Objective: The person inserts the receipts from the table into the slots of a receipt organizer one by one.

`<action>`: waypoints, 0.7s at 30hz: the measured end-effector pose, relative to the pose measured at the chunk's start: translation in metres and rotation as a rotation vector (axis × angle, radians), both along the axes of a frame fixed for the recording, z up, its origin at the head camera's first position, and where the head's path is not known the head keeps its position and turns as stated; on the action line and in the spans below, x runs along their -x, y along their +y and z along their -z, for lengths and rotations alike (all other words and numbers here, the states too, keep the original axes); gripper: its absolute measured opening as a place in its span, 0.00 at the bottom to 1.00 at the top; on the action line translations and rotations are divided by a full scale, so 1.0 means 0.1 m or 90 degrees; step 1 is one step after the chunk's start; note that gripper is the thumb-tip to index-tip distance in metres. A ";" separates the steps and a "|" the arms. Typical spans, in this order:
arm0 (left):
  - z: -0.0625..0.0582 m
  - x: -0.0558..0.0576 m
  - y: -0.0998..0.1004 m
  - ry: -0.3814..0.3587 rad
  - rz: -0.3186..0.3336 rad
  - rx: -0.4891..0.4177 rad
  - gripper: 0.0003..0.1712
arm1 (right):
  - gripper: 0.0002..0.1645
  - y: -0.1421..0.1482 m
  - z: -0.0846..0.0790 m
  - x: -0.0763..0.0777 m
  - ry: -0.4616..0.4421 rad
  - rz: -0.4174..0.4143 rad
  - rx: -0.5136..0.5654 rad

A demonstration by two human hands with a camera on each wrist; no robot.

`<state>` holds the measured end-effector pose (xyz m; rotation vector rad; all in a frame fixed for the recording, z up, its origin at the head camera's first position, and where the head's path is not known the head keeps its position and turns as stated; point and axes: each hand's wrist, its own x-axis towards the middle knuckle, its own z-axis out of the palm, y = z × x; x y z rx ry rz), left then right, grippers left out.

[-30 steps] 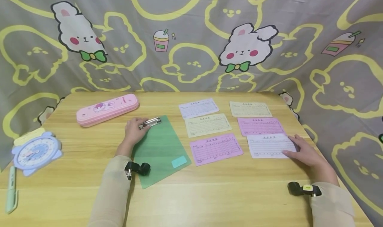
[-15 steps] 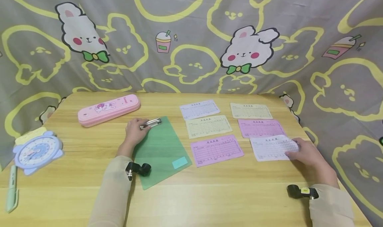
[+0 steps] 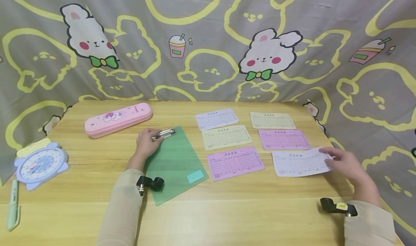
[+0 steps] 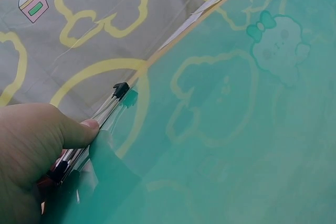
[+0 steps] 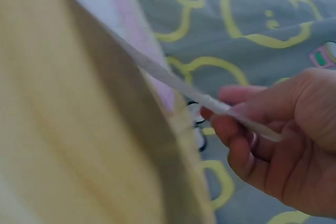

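My left hand (image 3: 146, 144) grips the silver clip (image 3: 164, 133) at the top of a translucent green clipboard (image 3: 177, 166). In the left wrist view the thumb presses on the clip; the fingers are mostly hidden behind it. My right hand (image 3: 347, 168) pinches the right edge of a white printed form (image 3: 297, 163) between thumb and fingers. That edge is raised, and the right wrist view shows the form (image 5: 176, 81) edge-on above the table. Right behind it lies a purple form (image 3: 284, 139), with a cream form (image 3: 273, 120) farther back.
Left of these, another column holds a white form (image 3: 216, 118), a cream form (image 3: 226, 137) and a purple form (image 3: 236, 163). A pink pencil case (image 3: 118, 119) lies at the back left. A blue toy clock (image 3: 41, 166) and a green highlighter (image 3: 13, 206) are at the far left.
The white form has shifted right and slightly toward me, coming off the purple form, and its right edge has lifted. My right hand moved right with it. The left hand stays at the clip.
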<state>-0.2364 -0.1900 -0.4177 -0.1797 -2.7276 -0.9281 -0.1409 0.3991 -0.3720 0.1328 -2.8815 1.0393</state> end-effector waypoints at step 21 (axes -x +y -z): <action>0.03 0.01 0.00 0.005 -0.002 0.005 0.19 | 0.25 -0.79 -0.47 0.43 0.002 -0.184 0.278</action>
